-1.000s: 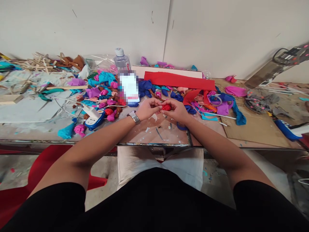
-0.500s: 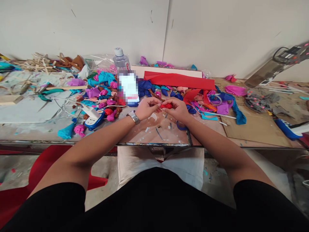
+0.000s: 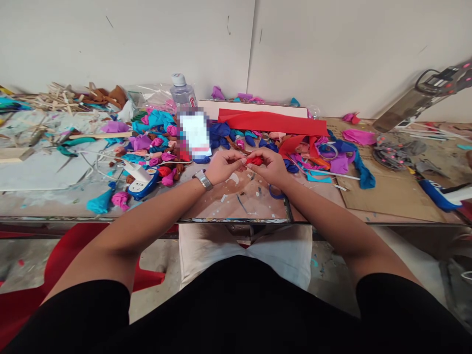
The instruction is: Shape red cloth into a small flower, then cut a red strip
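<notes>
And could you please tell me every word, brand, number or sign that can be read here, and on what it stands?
"Ga", in red on the clear bottle; the rest is unclear.
White lettering on the blue object at the far right: too unclear to read.
Print on the cardboard: too faint to read.
Phone screen: pixelated, unreadable.
Marks on the power strip: too small to read.

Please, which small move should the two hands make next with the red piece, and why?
Probably the left hand should pinch the left end of the red crumpled piece: its fingertips are beside that end, and the right hand holds the piece. Whether the left fingertips touch it is hard to see.
</notes>
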A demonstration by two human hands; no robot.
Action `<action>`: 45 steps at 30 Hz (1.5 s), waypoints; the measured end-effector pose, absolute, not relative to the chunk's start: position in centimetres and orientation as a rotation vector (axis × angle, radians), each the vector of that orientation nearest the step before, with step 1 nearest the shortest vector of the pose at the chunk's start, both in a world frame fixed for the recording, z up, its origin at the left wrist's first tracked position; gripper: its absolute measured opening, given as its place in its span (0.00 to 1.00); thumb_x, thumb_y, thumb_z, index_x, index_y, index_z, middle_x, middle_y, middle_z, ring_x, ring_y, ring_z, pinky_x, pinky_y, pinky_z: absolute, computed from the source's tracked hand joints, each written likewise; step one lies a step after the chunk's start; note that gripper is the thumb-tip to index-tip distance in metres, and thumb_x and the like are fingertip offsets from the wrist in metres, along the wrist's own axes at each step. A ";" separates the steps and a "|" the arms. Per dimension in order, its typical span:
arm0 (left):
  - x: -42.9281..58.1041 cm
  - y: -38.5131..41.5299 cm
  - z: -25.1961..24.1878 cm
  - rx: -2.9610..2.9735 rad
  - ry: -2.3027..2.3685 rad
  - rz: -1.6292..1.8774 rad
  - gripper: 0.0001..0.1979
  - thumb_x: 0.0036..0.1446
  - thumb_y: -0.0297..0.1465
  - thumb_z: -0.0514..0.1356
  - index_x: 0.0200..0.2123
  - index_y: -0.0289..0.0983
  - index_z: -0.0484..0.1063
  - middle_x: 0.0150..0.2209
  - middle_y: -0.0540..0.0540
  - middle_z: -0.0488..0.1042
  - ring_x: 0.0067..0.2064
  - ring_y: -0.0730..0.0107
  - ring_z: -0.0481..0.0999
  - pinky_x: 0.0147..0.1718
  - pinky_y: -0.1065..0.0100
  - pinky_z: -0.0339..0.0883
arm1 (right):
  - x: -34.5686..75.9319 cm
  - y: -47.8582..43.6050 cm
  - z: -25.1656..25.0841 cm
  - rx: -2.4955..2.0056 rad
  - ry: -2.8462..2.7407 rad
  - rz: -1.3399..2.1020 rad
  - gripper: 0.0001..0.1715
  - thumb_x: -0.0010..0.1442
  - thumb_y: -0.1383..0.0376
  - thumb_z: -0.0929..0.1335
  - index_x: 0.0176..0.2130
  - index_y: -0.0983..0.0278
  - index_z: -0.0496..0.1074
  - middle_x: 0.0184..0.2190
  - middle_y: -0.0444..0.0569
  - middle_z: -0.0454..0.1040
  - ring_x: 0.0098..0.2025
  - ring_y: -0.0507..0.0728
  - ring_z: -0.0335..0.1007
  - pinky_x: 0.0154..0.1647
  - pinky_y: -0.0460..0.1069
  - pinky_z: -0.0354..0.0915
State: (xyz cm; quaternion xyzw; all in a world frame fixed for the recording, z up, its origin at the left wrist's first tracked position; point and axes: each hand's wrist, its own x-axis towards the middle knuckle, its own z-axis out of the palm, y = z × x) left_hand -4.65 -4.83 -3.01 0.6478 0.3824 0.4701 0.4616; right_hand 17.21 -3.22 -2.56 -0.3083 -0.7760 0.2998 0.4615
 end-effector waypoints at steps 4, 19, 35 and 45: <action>-4.6 -4.9 -2.9 1.592 0.951 1.171 0.32 0.52 0.59 0.73 0.37 0.33 0.81 0.33 0.42 0.84 0.33 0.68 0.84 0.37 0.66 0.82 | 17.3 -3.3 -2.5 -0.715 -1.934 0.724 0.28 0.59 0.39 0.77 0.44 0.58 0.81 0.43 0.52 0.82 0.45 0.62 0.77 0.50 0.58 0.75; -4.2 -5.2 -2.9 1.265 0.962 1.102 0.24 0.51 0.44 0.77 0.40 0.34 0.75 0.34 0.40 0.86 0.35 0.62 0.88 0.34 0.67 0.81 | 17.2 -3.5 -2.8 -0.755 -1.945 0.663 0.19 0.62 0.47 0.76 0.41 0.59 0.83 0.39 0.51 0.83 0.42 0.62 0.78 0.49 0.58 0.75; -5.4 -5.0 -3.2 2.163 1.098 1.179 0.16 0.66 0.43 0.67 0.46 0.38 0.87 0.38 0.43 0.87 0.34 0.68 0.83 0.34 0.69 0.72 | 17.5 -3.0 -3.1 -0.787 -1.921 0.649 0.16 0.62 0.52 0.76 0.42 0.61 0.81 0.39 0.49 0.84 0.40 0.59 0.77 0.44 0.54 0.73; -5.7 -4.8 -3.0 2.257 1.214 1.128 0.16 0.67 0.44 0.65 0.41 0.38 0.86 0.30 0.46 0.84 0.29 0.70 0.78 0.29 0.70 0.64 | 17.3 -2.8 -3.2 -0.719 -1.980 0.577 0.08 0.61 0.60 0.75 0.41 0.60 0.81 0.39 0.50 0.80 0.42 0.60 0.77 0.47 0.56 0.73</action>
